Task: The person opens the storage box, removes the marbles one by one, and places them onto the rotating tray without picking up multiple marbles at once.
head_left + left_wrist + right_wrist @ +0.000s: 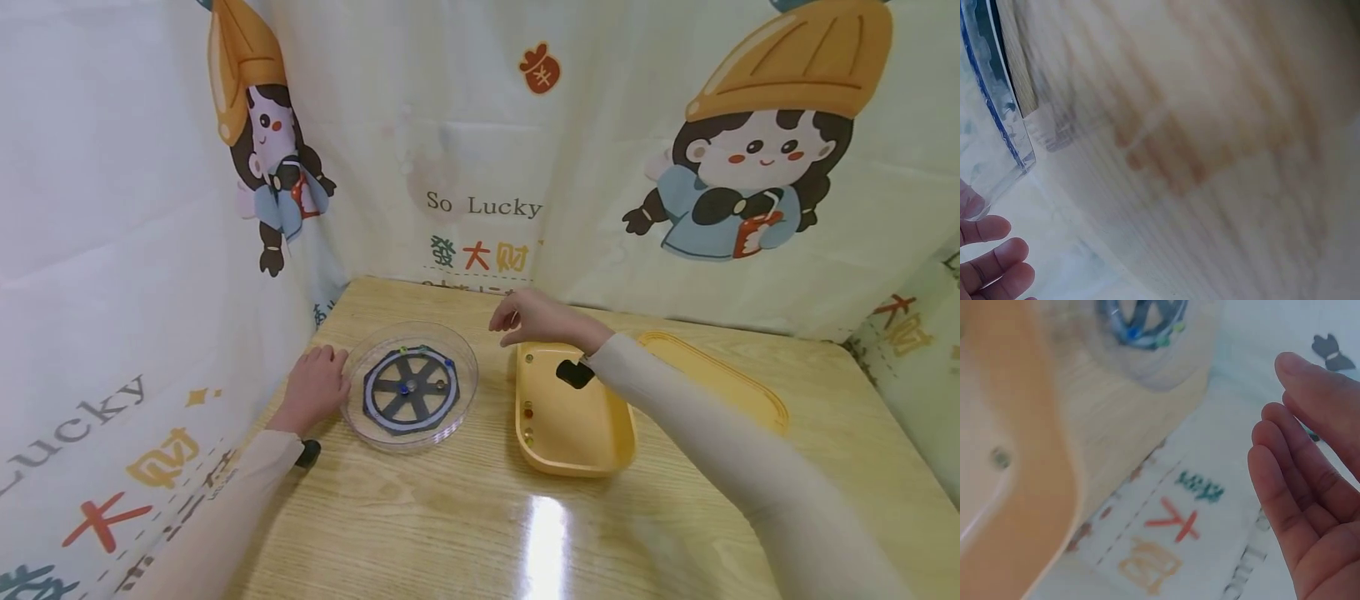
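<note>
My left hand [311,386] rests against the left side of a clear round dish [468,400], its fingers loosely bent. In the left wrist view, its fingers [1007,256] are close to the dish's clear wall [1019,147]. Inside the dish lies a dark wheel-shaped piece with spokes [388,402], with several marbles on it, among them a blue marble [405,389]. My right hand [543,319] hovers over the far edge of a yellow tray [581,425]. In the right wrist view, its thumb and fingers [1275,475] are loosely bent, with nothing visible between them.
Several marbles lie along the tray's left side, including a greenish marble [529,358]. A yellow lid-like piece [720,379] lies flat to the right, partly behind the right arm. A printed curtain [480,150] hangs at the back and left of the wooden table [420,517].
</note>
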Demonstrator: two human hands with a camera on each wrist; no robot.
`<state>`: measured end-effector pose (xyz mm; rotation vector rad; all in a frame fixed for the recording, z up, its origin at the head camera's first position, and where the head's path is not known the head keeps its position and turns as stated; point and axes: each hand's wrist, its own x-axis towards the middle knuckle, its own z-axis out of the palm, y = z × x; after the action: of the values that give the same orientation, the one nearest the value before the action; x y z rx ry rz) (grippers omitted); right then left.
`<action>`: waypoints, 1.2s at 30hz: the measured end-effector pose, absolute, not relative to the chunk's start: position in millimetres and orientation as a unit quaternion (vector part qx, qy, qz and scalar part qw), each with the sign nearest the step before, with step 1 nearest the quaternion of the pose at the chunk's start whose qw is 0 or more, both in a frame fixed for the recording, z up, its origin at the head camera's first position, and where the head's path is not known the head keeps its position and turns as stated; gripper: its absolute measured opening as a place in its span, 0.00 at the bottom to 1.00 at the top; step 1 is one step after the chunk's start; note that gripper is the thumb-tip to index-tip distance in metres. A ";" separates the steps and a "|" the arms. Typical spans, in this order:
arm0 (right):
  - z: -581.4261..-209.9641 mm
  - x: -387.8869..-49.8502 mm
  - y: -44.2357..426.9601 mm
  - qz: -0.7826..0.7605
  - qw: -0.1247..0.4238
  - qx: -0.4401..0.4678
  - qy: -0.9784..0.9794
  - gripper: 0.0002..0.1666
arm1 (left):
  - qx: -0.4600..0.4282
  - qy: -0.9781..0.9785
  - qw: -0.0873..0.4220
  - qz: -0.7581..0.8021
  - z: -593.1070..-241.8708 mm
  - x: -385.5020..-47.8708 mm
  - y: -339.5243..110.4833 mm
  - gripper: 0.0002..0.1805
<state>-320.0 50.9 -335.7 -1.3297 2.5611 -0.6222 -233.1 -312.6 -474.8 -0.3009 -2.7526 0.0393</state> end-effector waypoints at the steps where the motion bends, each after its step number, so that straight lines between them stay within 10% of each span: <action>1: -336.2 -319.9 57.2 -0.211 0.093 -0.446 0.865 0.12 | -0.108 -0.976 0.186 0.012 -474.6 -233.0 -312.6 0.13; 36: -459.5 -363.2 101.0 -0.301 0.069 -0.320 0.896 0.08 | -0.101 -0.977 0.186 0.013 -475.5 -233.8 -311.8 0.09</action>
<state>-363.2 101.0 -459.5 -0.9642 2.6971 -0.9068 -233.8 -311.8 -475.5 -0.2836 -2.7528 0.0361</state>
